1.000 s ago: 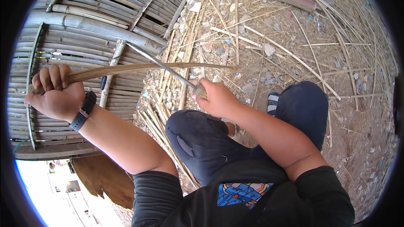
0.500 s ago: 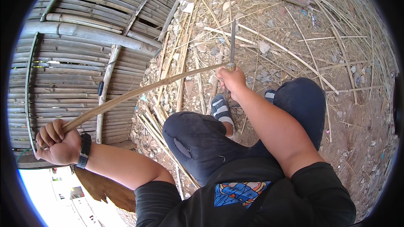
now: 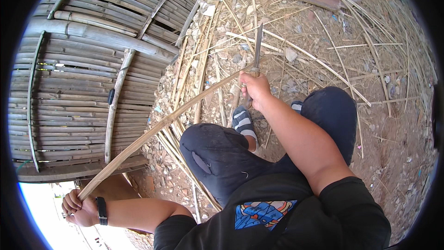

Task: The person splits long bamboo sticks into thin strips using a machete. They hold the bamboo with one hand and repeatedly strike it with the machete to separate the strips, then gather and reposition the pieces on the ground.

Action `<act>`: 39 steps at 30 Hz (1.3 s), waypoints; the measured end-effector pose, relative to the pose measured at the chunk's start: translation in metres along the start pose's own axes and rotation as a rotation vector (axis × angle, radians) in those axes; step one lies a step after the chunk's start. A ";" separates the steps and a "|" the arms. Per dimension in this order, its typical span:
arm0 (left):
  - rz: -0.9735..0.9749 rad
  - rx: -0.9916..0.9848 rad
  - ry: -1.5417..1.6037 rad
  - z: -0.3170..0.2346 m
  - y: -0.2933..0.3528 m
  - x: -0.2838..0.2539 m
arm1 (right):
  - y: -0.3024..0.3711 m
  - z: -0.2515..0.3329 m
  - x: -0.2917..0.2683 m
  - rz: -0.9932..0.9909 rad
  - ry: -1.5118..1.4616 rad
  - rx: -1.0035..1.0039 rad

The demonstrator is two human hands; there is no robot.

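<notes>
The long bamboo strip runs slantwise from the left hand, whose fingers are curled round its lower end, to the right hand, closed about the handle of a knife; this would go best with the strip held straight and the blade steady, pointing away from the left knee. Flat, pale tan and streaked along its grain, the strip looks wider toward the left hand; whether the right hand also pinches its far tip I cannot tell, and bamboo slats lie beyond it.
</notes>
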State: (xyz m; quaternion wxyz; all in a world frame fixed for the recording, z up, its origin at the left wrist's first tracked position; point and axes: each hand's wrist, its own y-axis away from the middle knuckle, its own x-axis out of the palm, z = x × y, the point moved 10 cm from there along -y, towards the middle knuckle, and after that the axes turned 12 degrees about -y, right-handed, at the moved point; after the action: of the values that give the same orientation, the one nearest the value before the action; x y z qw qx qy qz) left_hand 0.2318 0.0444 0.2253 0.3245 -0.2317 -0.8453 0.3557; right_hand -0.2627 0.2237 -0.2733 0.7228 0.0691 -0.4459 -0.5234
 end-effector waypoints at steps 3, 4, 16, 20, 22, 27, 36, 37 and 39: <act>-0.077 0.049 0.002 -0.017 0.010 -0.029 | 0.003 0.002 0.006 0.045 -0.047 -0.005; -0.086 0.036 0.010 -0.019 0.013 -0.039 | 0.003 0.005 0.008 0.056 -0.068 -0.011; -0.268 -0.096 0.180 0.081 0.036 -0.197 | 0.006 0.077 0.021 0.132 -0.539 -0.110; -0.838 -0.627 -0.155 0.224 0.091 -0.217 | 0.023 0.134 0.009 0.077 -0.544 -0.341; -1.114 -0.937 -0.364 0.240 0.133 -0.269 | 0.039 0.150 0.017 0.096 -0.560 -0.439; -0.564 -0.605 -1.157 0.289 0.113 -0.179 | 0.070 0.185 0.021 0.057 -0.389 -0.713; 1.113 -0.117 -0.942 0.416 0.185 0.303 | 0.103 0.205 0.037 0.047 0.167 -1.005; 1.105 -0.204 -0.913 0.429 0.189 0.310 | 0.102 0.205 0.037 0.071 0.176 -1.020; 1.028 -0.255 -0.895 0.439 0.191 0.320 | 0.107 0.207 0.039 0.113 0.190 -1.028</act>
State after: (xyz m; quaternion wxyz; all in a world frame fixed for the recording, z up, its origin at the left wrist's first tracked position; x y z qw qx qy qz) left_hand -0.2689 0.1674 -0.0314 -0.2946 -0.4701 -0.7161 0.4236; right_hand -0.3348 0.3152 -0.0676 0.7278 -0.2716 -0.0671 -0.6261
